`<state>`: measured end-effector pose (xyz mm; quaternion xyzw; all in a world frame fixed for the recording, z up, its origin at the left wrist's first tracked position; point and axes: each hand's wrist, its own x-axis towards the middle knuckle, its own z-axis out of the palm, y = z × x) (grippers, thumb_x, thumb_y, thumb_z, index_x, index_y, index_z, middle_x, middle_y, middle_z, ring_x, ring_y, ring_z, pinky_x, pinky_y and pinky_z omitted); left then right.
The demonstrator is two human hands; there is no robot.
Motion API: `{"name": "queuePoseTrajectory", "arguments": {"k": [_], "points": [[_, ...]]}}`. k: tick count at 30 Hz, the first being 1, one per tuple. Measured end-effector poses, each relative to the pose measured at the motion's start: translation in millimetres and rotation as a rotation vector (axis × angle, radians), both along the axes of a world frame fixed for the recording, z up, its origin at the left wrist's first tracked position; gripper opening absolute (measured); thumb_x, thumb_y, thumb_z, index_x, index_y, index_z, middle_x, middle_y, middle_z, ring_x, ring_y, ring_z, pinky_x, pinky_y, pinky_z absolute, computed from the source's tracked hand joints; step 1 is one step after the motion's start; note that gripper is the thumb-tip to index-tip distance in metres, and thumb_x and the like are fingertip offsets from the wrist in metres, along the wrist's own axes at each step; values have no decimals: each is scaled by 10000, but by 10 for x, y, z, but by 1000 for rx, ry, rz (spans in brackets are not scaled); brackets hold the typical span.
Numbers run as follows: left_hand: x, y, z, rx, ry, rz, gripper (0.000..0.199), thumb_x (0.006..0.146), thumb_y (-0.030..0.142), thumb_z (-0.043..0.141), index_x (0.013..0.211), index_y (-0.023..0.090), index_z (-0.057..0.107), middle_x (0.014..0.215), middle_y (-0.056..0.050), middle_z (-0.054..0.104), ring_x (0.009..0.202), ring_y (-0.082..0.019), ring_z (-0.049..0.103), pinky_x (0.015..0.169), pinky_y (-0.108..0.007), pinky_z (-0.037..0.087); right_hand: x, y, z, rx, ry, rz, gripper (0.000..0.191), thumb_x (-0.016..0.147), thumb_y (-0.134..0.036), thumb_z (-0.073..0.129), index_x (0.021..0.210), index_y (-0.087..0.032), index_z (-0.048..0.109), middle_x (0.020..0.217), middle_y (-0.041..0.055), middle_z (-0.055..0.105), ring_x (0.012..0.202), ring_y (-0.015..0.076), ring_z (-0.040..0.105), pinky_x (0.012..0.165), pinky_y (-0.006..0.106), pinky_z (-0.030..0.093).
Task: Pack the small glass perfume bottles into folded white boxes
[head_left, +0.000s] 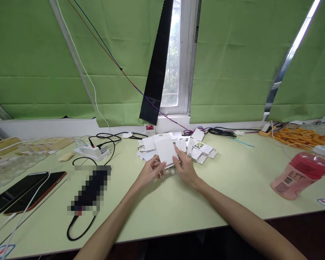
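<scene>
Between my two hands a flat white card or folded small carton [165,150] is held up at a slant over the table. My left hand [151,169] grips its lower left corner, thumb on the front face and fingers behind. On its right edge my right hand [184,164] is closed, thumb against the front and the other fingers partly hidden. Just behind lies a loose heap of white flat cartons [204,150], some with a small green printed picture. Whether the held piece is one layer or several I cannot tell.
A pink drink bottle [300,173] stands at the right. Left are a power strip [90,151], dark phones [24,191] and a blurred dark device [90,189] with a black strap. Cables [222,131] run along the back; orange sticks [292,137] lie far right.
</scene>
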<state>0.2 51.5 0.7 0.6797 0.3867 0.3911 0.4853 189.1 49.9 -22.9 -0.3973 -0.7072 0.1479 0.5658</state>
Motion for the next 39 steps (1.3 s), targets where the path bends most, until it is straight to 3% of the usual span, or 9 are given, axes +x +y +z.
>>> {"name": "queuePoseTrajectory", "arguments": {"k": [9,15,28,39], "points": [[-12,14,-25,23,16,4,492,889,543,637,1235,195,595,700,-9,628,570,-143,608,514,-253,497,5,17,-5,-2,-5,8,531,1013,-323,440,1531,-209,421,1237,140,655,1041,239,637,753,331,571],[-9,8,-7,8,2,14,524,862,549,669,1245,196,605,681,-15,641,556,-149,607,509,-257,487,5,14,5,12,-24,-3,535,1010,-298,448,1536,-216,411,1271,132,655,1082,248,624,847,375,558],[-6,-5,14,10,36,25,513,867,554,660,1222,188,607,630,0,623,521,-141,578,521,-266,472,9,36,-19,34,-38,-16,537,1006,-294,448,1535,-211,415,1188,127,679,962,233,632,777,356,556],[4,-16,21,2,21,28,471,856,558,666,1151,193,619,625,8,606,536,-145,584,522,-261,466,7,36,-9,45,-40,-7,530,1011,-299,446,1536,-236,414,1240,133,669,1032,253,638,805,375,564]]}}
